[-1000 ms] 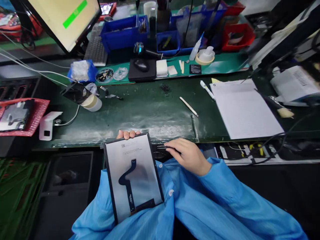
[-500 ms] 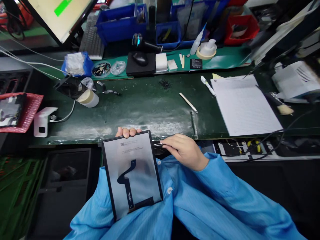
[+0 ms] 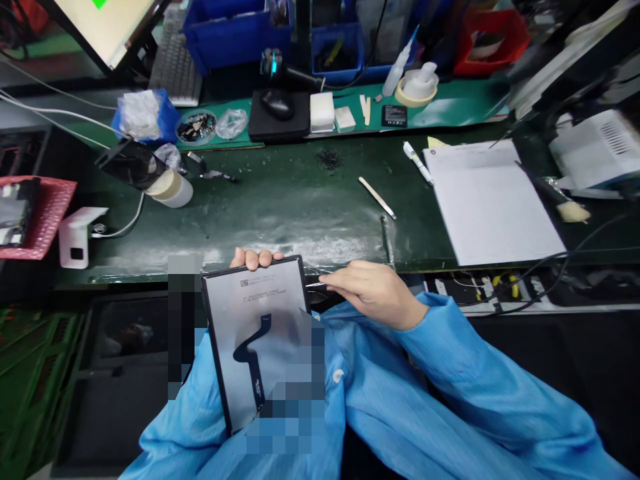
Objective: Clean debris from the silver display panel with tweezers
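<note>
A flat display panel [image 3: 250, 320] with a grey back and a black ribbon cable rests upright against my blue sleeves, below the bench's front edge. My left hand [image 3: 255, 258] grips its top edge, only the fingertips showing over it. My right hand [image 3: 373, 293] is closed in a pinch on thin metal tweezers [image 3: 315, 285], whose tips touch the panel's upper right corner.
The dark green bench [image 3: 300, 207] carries a white spudger [image 3: 377, 197], a pen [image 3: 416, 162], a paper pad [image 3: 493, 203], tape rolls [image 3: 173, 189], a white block [image 3: 74, 237] and a red tray [image 3: 33, 217]. Blue bins, a mouse and a keyboard stand behind.
The view has tilted down slightly, so the bench items sit higher. The panel and both hands keep their hold and barely move.
</note>
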`<state>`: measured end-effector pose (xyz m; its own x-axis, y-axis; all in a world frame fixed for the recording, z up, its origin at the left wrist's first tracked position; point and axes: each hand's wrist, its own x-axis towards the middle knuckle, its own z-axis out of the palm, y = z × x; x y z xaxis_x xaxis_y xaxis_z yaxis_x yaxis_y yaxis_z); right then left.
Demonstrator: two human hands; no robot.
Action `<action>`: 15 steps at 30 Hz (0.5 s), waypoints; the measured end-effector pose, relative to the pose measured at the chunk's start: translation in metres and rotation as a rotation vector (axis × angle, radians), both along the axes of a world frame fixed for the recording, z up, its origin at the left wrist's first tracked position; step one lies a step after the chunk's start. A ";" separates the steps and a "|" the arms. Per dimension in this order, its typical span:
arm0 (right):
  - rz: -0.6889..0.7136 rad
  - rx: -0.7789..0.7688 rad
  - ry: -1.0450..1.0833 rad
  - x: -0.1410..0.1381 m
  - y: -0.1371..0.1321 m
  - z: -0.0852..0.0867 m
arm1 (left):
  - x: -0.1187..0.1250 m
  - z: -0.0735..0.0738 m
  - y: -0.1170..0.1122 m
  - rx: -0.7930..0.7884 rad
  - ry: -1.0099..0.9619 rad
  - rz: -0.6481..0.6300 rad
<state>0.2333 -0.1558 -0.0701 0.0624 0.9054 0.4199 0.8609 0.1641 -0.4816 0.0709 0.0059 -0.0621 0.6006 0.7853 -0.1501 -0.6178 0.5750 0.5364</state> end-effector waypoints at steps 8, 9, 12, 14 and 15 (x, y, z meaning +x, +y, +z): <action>0.090 -0.102 -0.102 0.011 0.000 0.011 | 0.003 0.004 -0.005 0.014 0.057 0.029; 0.093 -0.119 -0.121 0.012 0.000 0.013 | 0.003 0.004 -0.006 0.005 0.050 0.026; 0.101 -0.160 -0.163 0.013 0.002 0.015 | 0.003 0.006 -0.006 -0.044 0.051 0.010; 0.107 -0.175 -0.164 0.012 0.002 0.015 | 0.004 0.006 -0.007 -0.058 0.028 0.000; 0.109 -0.178 -0.157 0.012 0.002 0.015 | 0.004 0.006 -0.007 -0.046 0.005 -0.003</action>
<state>0.2454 -0.1536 -0.0549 -0.0932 0.9636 0.2506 0.9091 0.1850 -0.3733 0.0749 -0.0009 -0.0563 0.6019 0.7758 -0.1893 -0.6134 0.6009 0.5125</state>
